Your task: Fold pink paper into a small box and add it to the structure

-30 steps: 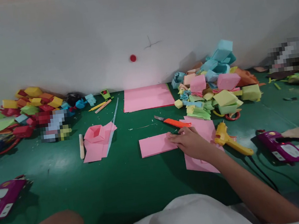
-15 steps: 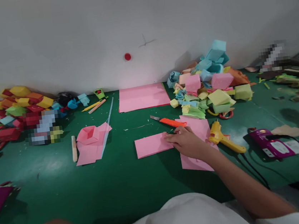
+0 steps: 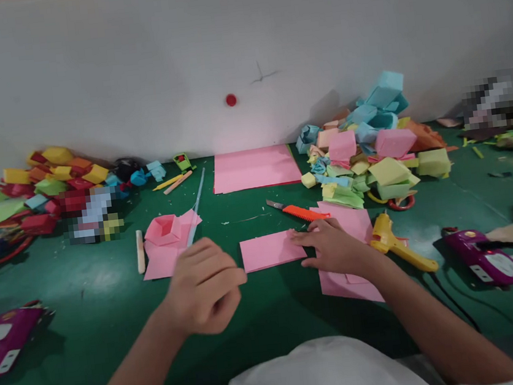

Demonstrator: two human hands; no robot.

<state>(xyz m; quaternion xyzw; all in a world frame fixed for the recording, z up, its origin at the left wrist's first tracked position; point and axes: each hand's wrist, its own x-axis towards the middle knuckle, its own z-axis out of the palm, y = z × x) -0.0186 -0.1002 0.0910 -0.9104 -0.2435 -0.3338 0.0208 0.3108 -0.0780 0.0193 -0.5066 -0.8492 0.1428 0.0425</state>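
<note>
A folded strip of pink paper [image 3: 270,251] lies flat in front of me on the green table. My right hand [image 3: 332,247] rests at its right end, fingers stretched out and fingertips on the paper. Under and beside that hand are larger pink sheets [image 3: 351,293]. Just beyond it lies an orange utility knife [image 3: 302,212] with its blade out. My left hand [image 3: 207,288] hangs in the air left of the strip, curled into a loose fist with nothing visible in it. Farther left, a pink folded-paper box [image 3: 163,231] sits on more pink paper.
A yellow glue gun [image 3: 401,243] and a purple power strip [image 3: 488,255] with cables lie right. Heaps of folded paper shapes stand at back right [image 3: 392,142] and back left [image 3: 59,171]. Pink sheets [image 3: 256,168] lie by the wall, a wooden stick [image 3: 140,252] at left.
My left hand has come up from the lower left edge, curled, toward the pink strip. My right hand stays on the strip's right end, its fingers a little more spread. The view has shifted slightly.
</note>
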